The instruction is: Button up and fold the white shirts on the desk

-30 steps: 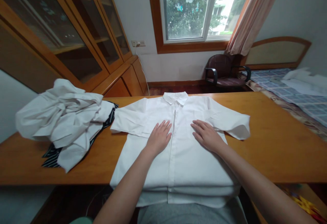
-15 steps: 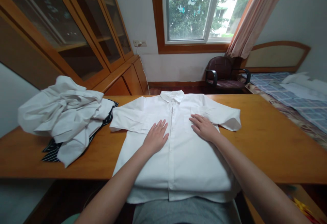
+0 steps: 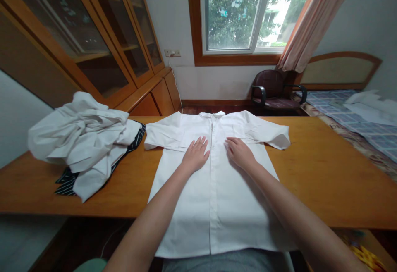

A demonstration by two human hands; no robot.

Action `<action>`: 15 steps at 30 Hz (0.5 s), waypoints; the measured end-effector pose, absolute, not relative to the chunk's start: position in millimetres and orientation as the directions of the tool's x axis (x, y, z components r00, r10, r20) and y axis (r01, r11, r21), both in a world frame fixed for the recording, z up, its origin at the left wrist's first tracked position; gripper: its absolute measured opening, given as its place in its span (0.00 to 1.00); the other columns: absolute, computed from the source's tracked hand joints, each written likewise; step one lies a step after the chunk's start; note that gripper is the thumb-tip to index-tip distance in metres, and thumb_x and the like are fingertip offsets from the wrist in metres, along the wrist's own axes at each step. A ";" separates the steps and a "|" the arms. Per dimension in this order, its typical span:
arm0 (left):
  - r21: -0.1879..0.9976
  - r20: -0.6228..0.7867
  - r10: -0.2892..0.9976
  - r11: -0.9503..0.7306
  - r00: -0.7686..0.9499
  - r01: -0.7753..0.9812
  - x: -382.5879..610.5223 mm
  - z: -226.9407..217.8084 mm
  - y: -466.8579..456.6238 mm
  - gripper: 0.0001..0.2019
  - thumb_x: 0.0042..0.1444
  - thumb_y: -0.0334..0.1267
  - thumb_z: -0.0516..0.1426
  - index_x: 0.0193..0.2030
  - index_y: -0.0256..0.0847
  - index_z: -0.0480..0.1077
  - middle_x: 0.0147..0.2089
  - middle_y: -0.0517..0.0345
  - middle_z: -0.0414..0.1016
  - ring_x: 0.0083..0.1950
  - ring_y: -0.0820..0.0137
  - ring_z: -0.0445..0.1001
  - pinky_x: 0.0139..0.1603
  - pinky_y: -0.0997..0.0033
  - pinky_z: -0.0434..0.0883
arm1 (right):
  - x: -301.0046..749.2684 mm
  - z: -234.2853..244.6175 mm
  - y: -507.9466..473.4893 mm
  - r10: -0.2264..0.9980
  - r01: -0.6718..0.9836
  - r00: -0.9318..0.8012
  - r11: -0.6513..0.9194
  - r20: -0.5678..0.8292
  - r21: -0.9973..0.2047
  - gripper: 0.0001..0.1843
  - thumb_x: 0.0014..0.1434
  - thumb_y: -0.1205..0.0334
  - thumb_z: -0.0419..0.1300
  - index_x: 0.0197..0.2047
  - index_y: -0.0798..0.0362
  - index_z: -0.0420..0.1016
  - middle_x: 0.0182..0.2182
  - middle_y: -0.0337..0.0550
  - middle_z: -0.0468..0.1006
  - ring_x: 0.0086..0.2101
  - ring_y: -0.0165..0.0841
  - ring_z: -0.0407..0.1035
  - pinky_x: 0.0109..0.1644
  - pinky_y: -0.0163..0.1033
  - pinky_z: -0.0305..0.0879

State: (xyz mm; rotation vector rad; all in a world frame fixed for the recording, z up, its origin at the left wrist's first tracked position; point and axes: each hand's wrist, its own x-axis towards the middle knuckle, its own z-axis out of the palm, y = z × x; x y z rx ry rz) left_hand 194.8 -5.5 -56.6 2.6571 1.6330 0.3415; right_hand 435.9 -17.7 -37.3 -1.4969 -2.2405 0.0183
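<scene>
A white short-sleeved shirt (image 3: pixel 192 206) lies front side up on the wooden table (image 3: pixel 328 172), its collar at the far edge and its hem hanging over the near edge towards my lap. My left hand (image 3: pixel 196 154) rests flat on the chest, left of the button strip, with its fingers stretched out. On the other side of the strip, below the chest pocket, my right hand (image 3: pixel 240 152) touches the cloth with its fingers slightly bent. Neither hand grips the fabric.
On the table's left, a heap of white clothes (image 3: pixel 89 135) lies over a black striped cloth (image 3: pixel 66 183). Beyond the table stand a glass-door cabinet (image 3: pixel 102 57), a dark red armchair (image 3: pixel 269 88) and a bed (image 3: pixel 356 110). A yellow item (image 3: pixel 366 255) shows below the table at right.
The shirt has shifted towards me, its collar now folded lower and its hem farther over the near edge. Both hands stay on the chest, closer together. The view has shifted slightly.
</scene>
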 end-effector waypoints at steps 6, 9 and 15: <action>0.122 0.178 0.883 -0.458 0.434 0.881 193.5 -53.5 8.2 0.27 0.68 0.46 0.46 0.72 0.43 0.55 0.75 0.52 0.52 0.76 0.61 0.49 0.75 0.53 0.49 | 405.7 -47.8 -50.4 0.843 0.833 -0.400 0.498 0.361 -0.241 0.20 0.66 0.65 0.52 0.58 0.57 0.73 0.59 0.53 0.73 0.61 0.43 0.63 0.67 0.51 0.59; 0.125 0.168 0.888 -0.450 0.428 0.884 193.7 -50.7 11.2 0.27 0.68 0.46 0.46 0.72 0.43 0.55 0.75 0.52 0.52 0.76 0.62 0.49 0.75 0.54 0.49 | 416.2 -50.8 -58.8 0.840 0.827 -0.410 0.507 0.356 -0.243 0.21 0.68 0.60 0.52 0.61 0.57 0.72 0.62 0.53 0.70 0.63 0.44 0.61 0.69 0.51 0.58; 0.148 0.179 0.890 -0.446 0.419 0.883 193.6 -48.5 11.4 0.26 0.68 0.45 0.47 0.71 0.42 0.58 0.75 0.51 0.54 0.76 0.61 0.51 0.75 0.54 0.49 | 443.4 -48.5 -66.6 0.850 0.835 -0.408 0.495 0.332 -0.242 0.23 0.68 0.57 0.53 0.63 0.54 0.70 0.65 0.51 0.67 0.64 0.46 0.60 0.69 0.53 0.57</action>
